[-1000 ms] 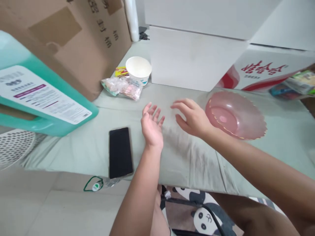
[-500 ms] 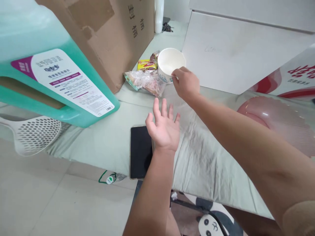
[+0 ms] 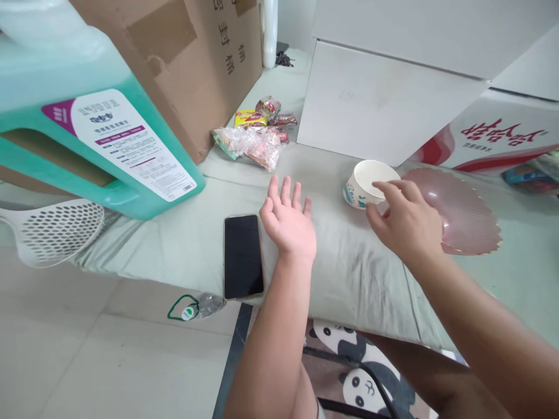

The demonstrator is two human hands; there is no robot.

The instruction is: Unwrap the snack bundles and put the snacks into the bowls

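A white paper bowl (image 3: 360,185) with blue print stands upright on the pale green cloth, left of a pink translucent plate (image 3: 463,209). My right hand (image 3: 408,218) is at the bowl's near right side, thumb and fingers apart, fingertips over its rim; whether they touch it I cannot tell. My left hand (image 3: 290,224) is palm up above the cloth, fingers spread, holding nothing. Just left of it lies a dark-screened phone (image 3: 243,256). Beyond the left hand is a small heap of wrapped snacks (image 3: 257,137), with a yellow packet (image 3: 250,119) among them.
A large jug of green liquid (image 3: 174,174) and a cardboard box (image 3: 183,75) stand on the left. A white slotted skimmer (image 3: 61,227) juts past the cloth's edge. White boxes (image 3: 371,99) line the back. A bottle (image 3: 209,304) lies below the edge.
My right hand has carried the paper bowl from beside the snacks to the right, near the pink plate, and its fingers have spread. My left hand stays palm up. The view has shifted right.
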